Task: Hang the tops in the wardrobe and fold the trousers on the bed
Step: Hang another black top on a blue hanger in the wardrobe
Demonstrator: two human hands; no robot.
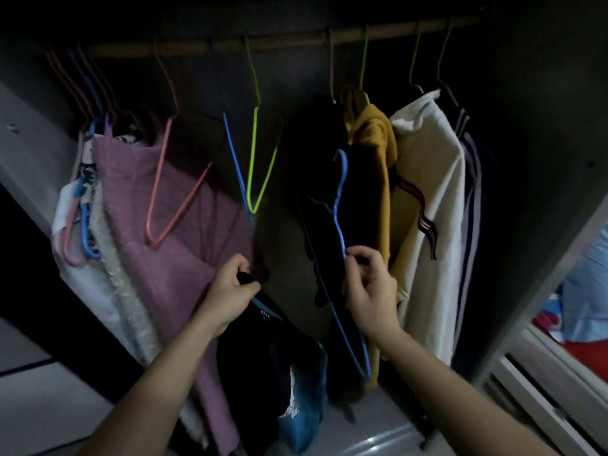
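A: Right, entry for this moment. State of the wardrobe?

B: Dim interior. On the rail (263, 39) hang a mauve top (171, 205), a black top (325, 179), a mustard top (371, 149), a white garment (427, 199) and a striped dark one (470, 179) at the far right. Three hangers hang bare between them: a pink hanger (171, 179), a lime hanger (255, 153) and a thin blue one (235, 159) beside it.

A: Hands?

B: The right hand (370, 287) pinches the shoulder wire of a blue hanger (340, 205), thumb and forefinger pressed onto it, other fingers curled loosely. Its hook points up, free of the rail. The left hand (230, 291) is closed on the edge of a dark top (260, 343), which hangs down in front of the wardrobe floor; a blue patch shows at its lower hem. A strip of blue wire shows just below the left hand, so one hanger arm seems to be inside the garment already. I cannot confirm that in this light.

A: Progress?

B: Judgement only: hanging is partly done, with several tops on the rail. This dark top is mid-threading and not yet hooked up. Bare hangers suggest more tops may follow.

A: Trousers?

B: No folded trousers visible. A sliver of bed (579, 327) with red and blue fabric shows at the right edge. That part looks unstarted, though I cannot tell from here.
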